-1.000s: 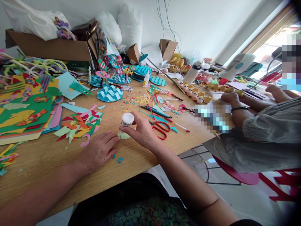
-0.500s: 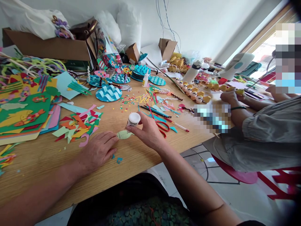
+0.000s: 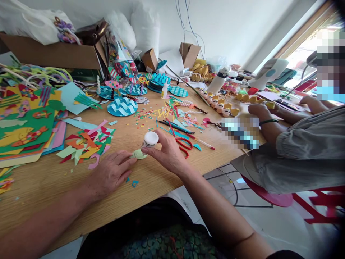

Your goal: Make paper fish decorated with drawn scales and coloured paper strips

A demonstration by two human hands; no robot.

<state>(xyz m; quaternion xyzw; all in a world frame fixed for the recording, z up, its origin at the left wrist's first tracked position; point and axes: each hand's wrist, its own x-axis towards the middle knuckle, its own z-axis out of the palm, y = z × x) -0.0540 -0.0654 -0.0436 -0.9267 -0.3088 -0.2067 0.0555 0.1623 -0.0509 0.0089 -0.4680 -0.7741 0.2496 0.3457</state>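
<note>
My right hand (image 3: 169, 153) grips a small white bottle (image 3: 151, 139), its flat round end facing up toward me. Under the bottle lies a pale green paper fish (image 3: 138, 154), partly covered by the bottle and my fingers. From the left, my left hand (image 3: 113, 172) rests on the table with its fingers together, the fingertips holding the fish's left end. Near my left thumb are small blue paper scraps (image 3: 134, 183). Red-handled scissors (image 3: 185, 144) lie just beyond my right hand, beside dark pens (image 3: 178, 126).
Coloured paper scraps (image 3: 87, 144) and stacked coloured sheets (image 3: 40, 126) spread over the left side. Farther back stand a wavy blue disc (image 3: 122, 107), a glue bottle (image 3: 164, 90) and egg-carton figures (image 3: 219, 102). On the right, another person's hands (image 3: 258, 112) work at the table.
The whole view has shifted slightly. My right hand has brought the white bottle a little left over the paper fish, covering more of its right end. My left hand keeps its hold.
</note>
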